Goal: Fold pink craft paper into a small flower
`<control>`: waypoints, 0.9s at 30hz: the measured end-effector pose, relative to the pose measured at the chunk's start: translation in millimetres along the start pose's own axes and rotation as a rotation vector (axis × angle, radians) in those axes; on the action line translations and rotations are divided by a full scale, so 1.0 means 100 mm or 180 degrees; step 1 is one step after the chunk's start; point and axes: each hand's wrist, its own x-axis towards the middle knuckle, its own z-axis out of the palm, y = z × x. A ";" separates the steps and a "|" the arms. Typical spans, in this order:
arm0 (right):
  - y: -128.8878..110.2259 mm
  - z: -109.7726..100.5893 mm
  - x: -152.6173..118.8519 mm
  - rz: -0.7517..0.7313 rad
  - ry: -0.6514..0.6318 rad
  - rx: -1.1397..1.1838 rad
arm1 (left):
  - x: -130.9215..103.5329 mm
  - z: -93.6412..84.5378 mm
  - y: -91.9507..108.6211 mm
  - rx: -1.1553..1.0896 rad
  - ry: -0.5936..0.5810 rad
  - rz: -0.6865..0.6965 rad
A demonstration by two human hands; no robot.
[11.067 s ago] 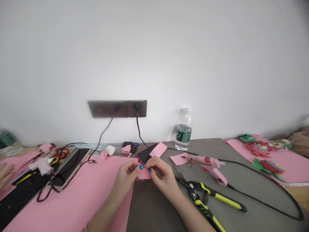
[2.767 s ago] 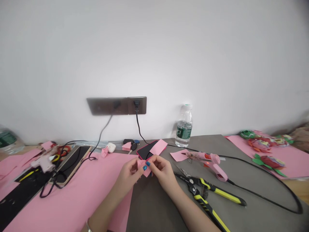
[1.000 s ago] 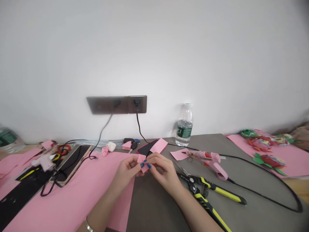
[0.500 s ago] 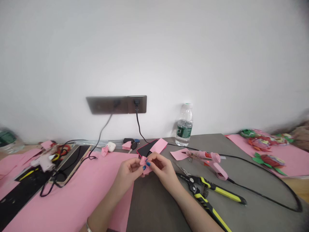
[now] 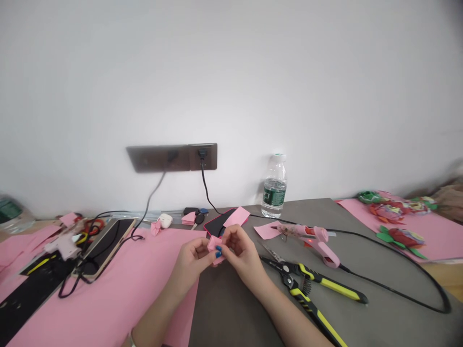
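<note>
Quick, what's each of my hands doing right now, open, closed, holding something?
Left hand: closed, pinching the small folded pink paper.
Right hand: closed, fingers and thumb on the same paper.

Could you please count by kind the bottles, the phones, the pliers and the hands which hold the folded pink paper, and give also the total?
Bottles: 2 (middle bottle, left-edge bottle)
Phones: 2 (pink-edged phone, beige-edged phone)
Yellow-black pliers: 1
Hands on folded pink paper: 2 (left hand, right hand)
Total: 7
</note>
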 end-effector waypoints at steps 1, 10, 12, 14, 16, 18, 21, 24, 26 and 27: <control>0.00 0.00 0.00 0.0023 -0.0015 0.0063 | 0.00 -0.01 -0.01 0.0055 0.0029 -0.0009; -0.05 -0.03 0.03 0.0239 -0.0224 -0.0061 | 0.01 -0.06 -0.01 0.0525 0.0330 0.0137; -0.04 -0.04 0.04 0.0211 -0.0210 -0.0048 | 0.01 -0.06 -0.02 0.0606 0.0362 0.0185; -0.03 -0.04 0.04 0.0188 -0.0191 -0.0005 | 0.00 -0.06 -0.03 0.0676 0.0368 0.0228; -0.02 -0.04 0.04 0.0196 -0.0186 0.0052 | 0.00 -0.07 -0.04 0.0713 0.0346 0.0301; -0.02 -0.03 0.03 0.0258 -0.0158 0.0157 | 0.01 -0.07 -0.04 0.0720 0.0346 0.0424; -0.03 -0.02 0.02 0.0387 -0.0114 0.0396 | 0.01 -0.08 -0.04 0.0729 0.0398 0.0720; -0.05 -0.01 0.02 0.0410 -0.0149 0.0505 | 0.00 -0.09 -0.03 0.0900 0.0440 0.1091; -0.05 -0.01 0.02 0.0317 -0.0162 0.0502 | -0.01 -0.09 -0.02 0.1096 0.0447 0.1350; -0.04 0.00 0.02 0.0261 -0.0147 0.0512 | -0.01 -0.09 -0.01 0.1195 0.0445 0.1477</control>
